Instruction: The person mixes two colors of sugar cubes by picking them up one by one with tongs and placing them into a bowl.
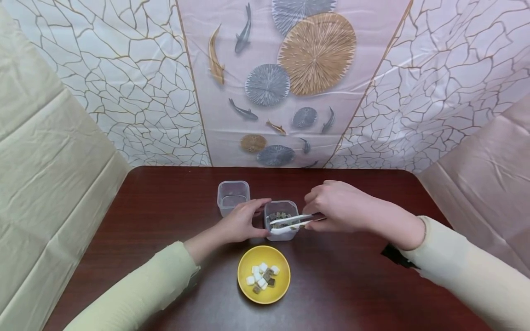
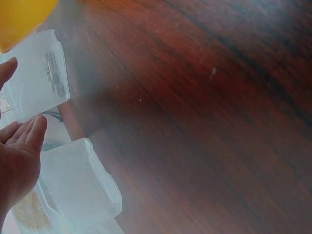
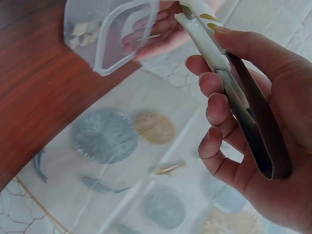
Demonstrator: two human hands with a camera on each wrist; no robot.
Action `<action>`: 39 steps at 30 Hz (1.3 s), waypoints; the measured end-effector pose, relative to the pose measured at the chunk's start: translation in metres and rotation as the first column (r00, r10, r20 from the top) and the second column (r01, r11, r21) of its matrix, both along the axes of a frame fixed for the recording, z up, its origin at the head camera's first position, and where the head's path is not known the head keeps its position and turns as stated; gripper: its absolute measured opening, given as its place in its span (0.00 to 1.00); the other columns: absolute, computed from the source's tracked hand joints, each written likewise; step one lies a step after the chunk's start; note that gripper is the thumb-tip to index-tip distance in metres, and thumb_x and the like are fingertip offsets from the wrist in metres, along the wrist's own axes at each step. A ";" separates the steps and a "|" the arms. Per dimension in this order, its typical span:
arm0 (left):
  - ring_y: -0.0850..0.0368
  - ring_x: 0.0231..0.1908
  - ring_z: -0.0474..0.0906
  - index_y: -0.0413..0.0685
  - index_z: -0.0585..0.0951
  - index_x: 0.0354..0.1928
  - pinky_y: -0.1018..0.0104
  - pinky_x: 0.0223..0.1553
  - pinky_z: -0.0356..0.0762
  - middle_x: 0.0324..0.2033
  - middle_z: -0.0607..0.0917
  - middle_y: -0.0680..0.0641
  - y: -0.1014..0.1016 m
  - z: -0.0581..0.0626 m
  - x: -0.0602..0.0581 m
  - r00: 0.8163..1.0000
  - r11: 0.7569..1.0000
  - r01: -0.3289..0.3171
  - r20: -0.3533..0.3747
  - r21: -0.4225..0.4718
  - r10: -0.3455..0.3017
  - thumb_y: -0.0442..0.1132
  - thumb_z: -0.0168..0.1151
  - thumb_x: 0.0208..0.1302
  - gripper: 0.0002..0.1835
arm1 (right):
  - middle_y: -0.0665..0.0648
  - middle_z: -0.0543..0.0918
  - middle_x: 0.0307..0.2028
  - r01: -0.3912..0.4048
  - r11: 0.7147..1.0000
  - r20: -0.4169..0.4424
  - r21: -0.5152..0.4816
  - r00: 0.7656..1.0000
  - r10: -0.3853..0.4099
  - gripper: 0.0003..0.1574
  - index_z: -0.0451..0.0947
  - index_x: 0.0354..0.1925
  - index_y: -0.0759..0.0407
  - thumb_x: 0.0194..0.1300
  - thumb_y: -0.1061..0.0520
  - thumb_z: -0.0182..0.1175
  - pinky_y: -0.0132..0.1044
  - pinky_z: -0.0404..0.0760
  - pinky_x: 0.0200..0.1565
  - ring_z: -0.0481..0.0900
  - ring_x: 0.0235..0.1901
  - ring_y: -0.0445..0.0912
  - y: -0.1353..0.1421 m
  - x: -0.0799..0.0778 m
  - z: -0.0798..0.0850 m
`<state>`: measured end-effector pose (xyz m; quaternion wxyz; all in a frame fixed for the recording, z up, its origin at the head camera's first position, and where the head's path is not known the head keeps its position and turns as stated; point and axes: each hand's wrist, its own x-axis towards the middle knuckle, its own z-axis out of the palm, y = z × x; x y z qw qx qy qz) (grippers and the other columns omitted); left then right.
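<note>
A clear plastic container (image 1: 281,208) with small dark cubes (image 1: 278,216) inside stands mid-table. My left hand (image 1: 240,223) steadies it from the left, thumb at its near corner and fingers along the far side. From the right, my right hand (image 1: 337,207) holds a pair of tongs (image 3: 239,97) with white tips and dark metal arms. In the head view those tips lie over the container's opening; in the right wrist view a small brownish piece shows between them. Nearer me, a yellow bowl (image 1: 265,298) contains several white cubes (image 1: 255,270) and brown cubes (image 1: 271,282).
A second clear plastic container (image 1: 233,189) stands behind the left hand, to the left of the first. The dark reddish wooden table (image 1: 165,193) ends at a patterned cloth backdrop (image 1: 269,124). Cloth walls (image 1: 58,151) rise at both sides.
</note>
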<state>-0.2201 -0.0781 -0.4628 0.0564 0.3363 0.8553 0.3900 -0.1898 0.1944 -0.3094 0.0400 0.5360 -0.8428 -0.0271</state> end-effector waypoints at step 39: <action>0.42 0.61 0.84 0.33 0.71 0.75 0.54 0.64 0.84 0.68 0.80 0.35 0.000 0.001 0.000 1.000 1.000 -0.005 -0.019 -0.005 0.005 0.41 0.83 0.58 0.46 | 0.40 0.77 0.27 -0.074 0.996 -0.039 0.054 0.996 0.076 0.13 0.85 0.29 0.43 0.58 0.41 0.77 0.36 0.70 0.30 0.80 0.30 0.40 -0.029 0.026 -0.025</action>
